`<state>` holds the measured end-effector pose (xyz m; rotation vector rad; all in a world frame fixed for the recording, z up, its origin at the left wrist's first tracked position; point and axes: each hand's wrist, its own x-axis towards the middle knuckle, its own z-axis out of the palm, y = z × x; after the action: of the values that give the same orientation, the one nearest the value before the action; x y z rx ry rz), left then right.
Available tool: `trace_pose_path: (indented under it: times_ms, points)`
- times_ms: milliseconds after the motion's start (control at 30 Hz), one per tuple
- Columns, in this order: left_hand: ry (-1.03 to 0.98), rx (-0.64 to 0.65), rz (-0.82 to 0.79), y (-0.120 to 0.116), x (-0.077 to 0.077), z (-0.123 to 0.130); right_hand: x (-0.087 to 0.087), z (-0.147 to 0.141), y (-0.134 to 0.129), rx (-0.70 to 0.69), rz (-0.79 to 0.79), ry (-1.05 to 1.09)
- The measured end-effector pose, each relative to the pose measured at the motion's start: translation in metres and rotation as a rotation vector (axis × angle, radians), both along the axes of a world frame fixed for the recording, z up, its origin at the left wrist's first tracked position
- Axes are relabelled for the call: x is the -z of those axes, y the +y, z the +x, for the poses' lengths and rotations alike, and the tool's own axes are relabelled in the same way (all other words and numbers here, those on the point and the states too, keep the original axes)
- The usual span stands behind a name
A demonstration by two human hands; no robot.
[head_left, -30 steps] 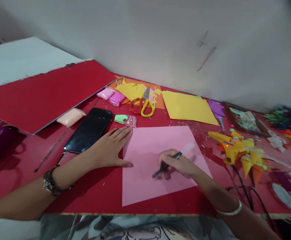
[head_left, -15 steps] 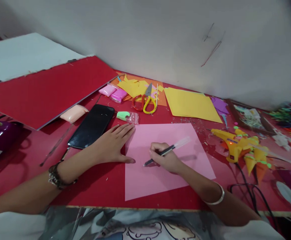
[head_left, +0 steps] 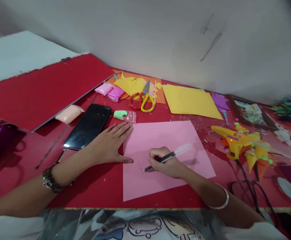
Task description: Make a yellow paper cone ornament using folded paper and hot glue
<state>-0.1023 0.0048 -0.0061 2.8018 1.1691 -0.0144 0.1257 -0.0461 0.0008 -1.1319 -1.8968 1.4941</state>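
A pink sheet of paper (head_left: 145,186) lies flat on the red table in front of me. My left hand (head_left: 109,143) rests open over its left edge, fingers stretched, the thumb on the paper. In my right hand (head_left: 166,163) a black pen (head_left: 170,155) with a clear end is gripped, its tip down on the sheet. A faint short mark shows close to the tip. Just left of my left hand lies a black phone (head_left: 87,126). Beyond my fingertips is a small bag with green clay (head_left: 120,115).
Red-and-yellow-handled scissors (head_left: 147,102) lie on paper scraps at the back, beside yellow sheets (head_left: 192,101). A yellow glue gun (head_left: 231,140) with a cable sits at right. A large red board (head_left: 52,86) leans at left, near bagged peach clay (head_left: 69,114).
The pen tip has moved slightly down the sheet with my right hand, and a faint line now shows beside it. My left hand stays in place; the view has shifted a little.
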Motion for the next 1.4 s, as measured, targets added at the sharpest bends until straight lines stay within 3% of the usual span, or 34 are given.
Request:
trace_pose_path:
  times_ms: [233, 600, 733, 833, 933, 1033, 1267, 1400]
  points:
    - [0.007, -0.005, -0.003, 0.0, 0.001, 0.0, -0.003, 0.016, -0.008, -0.072, 0.032, -0.092]
    - [0.004, -0.015, -0.014, 0.0, -0.001, 0.0, -0.003, 0.049, -0.023, 0.02, -0.039, -0.124]
    - [-0.006, -0.016, -0.006, 0.0, 0.0, 0.001, -0.001, 0.071, -0.028, 0.123, -0.118, -0.144]
    - [0.001, -0.021, -0.003, 0.0, 0.0, 0.001, 0.002, 0.088, -0.031, 0.29, -0.227, -0.109]
    - [0.019, -0.022, -0.007, -0.001, 0.0, 0.001, 0.005, 0.096, -0.03, 0.476, -0.228, 0.003]
    - [0.022, -0.008, -0.004, -0.001, -0.001, 0.0, 0.003, 0.086, -0.024, 0.501, -0.147, 0.049]
    - [0.011, 0.007, 0.011, -0.001, 0.001, -0.003, -0.004, 0.024, -0.003, 0.252, -0.087, 0.072]
    - [0.022, 0.009, 0.0, -0.001, 0.001, -0.005, 0.001, 0.005, 0.015, 0.218, -0.073, 0.134]
